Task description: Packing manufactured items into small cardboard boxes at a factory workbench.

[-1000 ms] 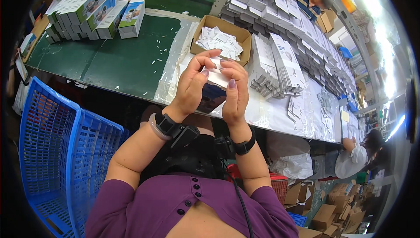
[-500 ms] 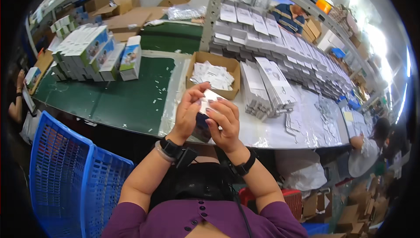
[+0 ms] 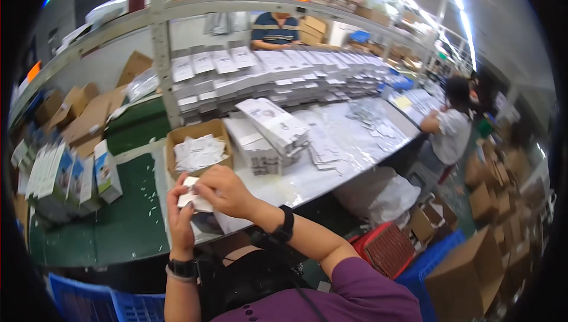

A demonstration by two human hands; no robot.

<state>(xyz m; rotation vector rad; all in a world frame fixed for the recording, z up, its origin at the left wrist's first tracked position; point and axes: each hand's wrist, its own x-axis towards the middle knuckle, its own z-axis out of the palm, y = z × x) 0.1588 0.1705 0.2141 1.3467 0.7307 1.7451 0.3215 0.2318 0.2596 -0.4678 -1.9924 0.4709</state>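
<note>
The left hand (image 3: 181, 218) grasps a small white-topped box (image 3: 203, 204) and the right hand (image 3: 228, 195) pinches its top, just nearside of the carton (image 3: 227, 134) of papers (image 3: 201, 153). It looks light, stiff, crushable; side edges seem safest.

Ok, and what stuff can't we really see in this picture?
All in the head view:
- Small box: the left hand and right hand cover part of it, and it's blurred.
- Blue basket: the bottom edge cuts it off.
- Paper slips: their print is too small and blurry to read.
- Person in the striped shirt: piled white boxes hide their lower body.
</note>
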